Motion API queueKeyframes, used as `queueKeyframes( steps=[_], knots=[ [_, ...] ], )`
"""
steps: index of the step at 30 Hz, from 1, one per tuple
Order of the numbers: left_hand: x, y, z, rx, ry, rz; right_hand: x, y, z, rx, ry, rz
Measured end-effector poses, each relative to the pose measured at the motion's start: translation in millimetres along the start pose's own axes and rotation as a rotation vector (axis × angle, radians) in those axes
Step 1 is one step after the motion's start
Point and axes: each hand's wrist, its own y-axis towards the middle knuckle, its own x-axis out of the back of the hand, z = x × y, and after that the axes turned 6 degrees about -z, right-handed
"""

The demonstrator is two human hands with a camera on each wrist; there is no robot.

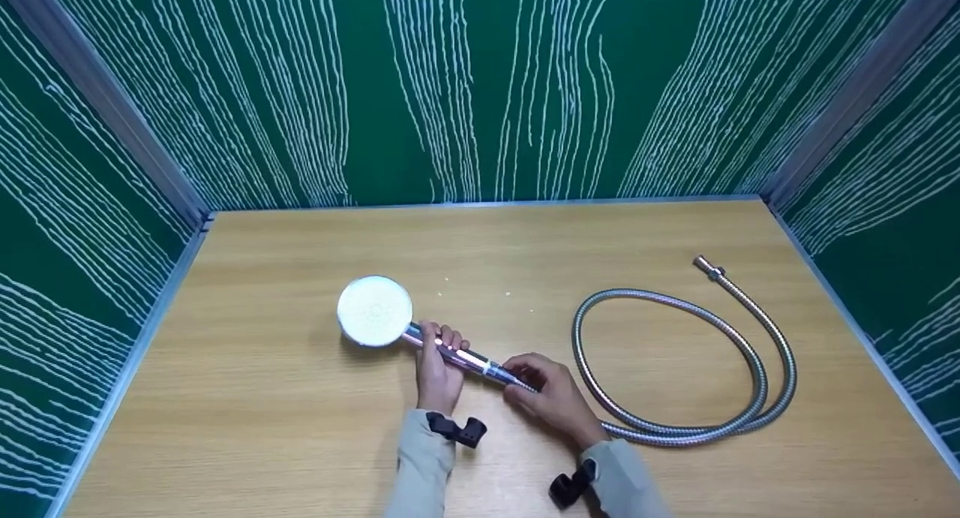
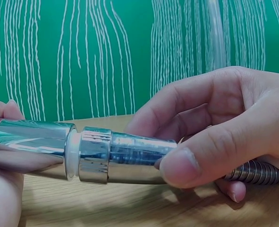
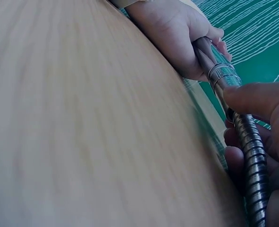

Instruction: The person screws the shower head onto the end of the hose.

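Note:
A shower head with a round white face lies toward the left in the head view, its chrome handle slanting down to the right. My left hand grips that handle. At the handle's lower end, the thumb and fingers of my right hand pinch the chrome connector of a metal shower hose. Between handle and connector shows a narrow white ring. Handle and connector stand in one line. The ribbed hose runs back under my right palm, partly hidden by it.
The rest of the hose loops over the wooden table at the right, its free end with a nut pointing to the back. Small pale crumbs lie mid-table. Green panels with white streaks enclose the back and sides.

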Motion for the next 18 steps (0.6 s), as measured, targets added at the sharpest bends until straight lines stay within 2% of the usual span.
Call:
queueKeyframes(
  steps=[18],
  knots=[
    [1.1,0.6,1.3,-0.004,0.008,0.001,-1.3,-2.1,-0.9,0.004,-0.008,-0.036]
  ],
)
